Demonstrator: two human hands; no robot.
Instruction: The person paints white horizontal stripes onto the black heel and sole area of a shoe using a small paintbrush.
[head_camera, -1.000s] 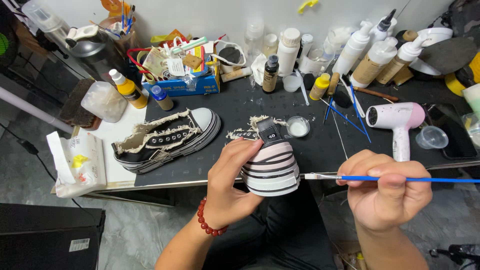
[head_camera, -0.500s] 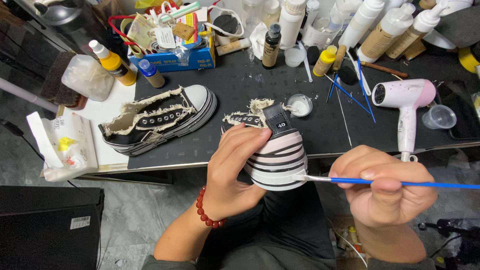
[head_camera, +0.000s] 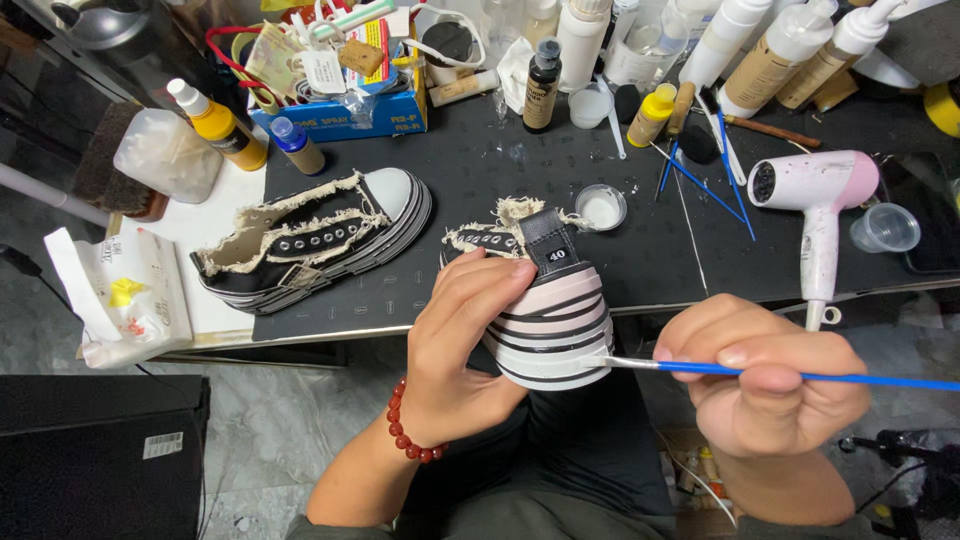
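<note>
My left hand (head_camera: 470, 345) grips a black canvas sneaker (head_camera: 550, 310) with its heel toward me, showing the white sole with black stripes and frayed edges. My right hand (head_camera: 765, 380) pinches a thin blue-handled paintbrush (head_camera: 800, 376); its tip touches the lower right of the sole's heel. A red bead bracelet (head_camera: 405, 425) circles my left wrist. The matching sneaker (head_camera: 320, 240) lies on its side on the black mat, left of my hands.
A small open jar of white paint (head_camera: 601, 207) sits just behind the held shoe. A white and pink hair dryer (head_camera: 815, 200) lies at right beside a clear cup (head_camera: 885, 228). Several bottles, spare blue brushes (head_camera: 700, 170) and a blue box (head_camera: 345, 90) crowd the back.
The view has tilted down and closer. The held sneaker has come nearer to me, off the table's edge, and the brush tip now touches its sole.
</note>
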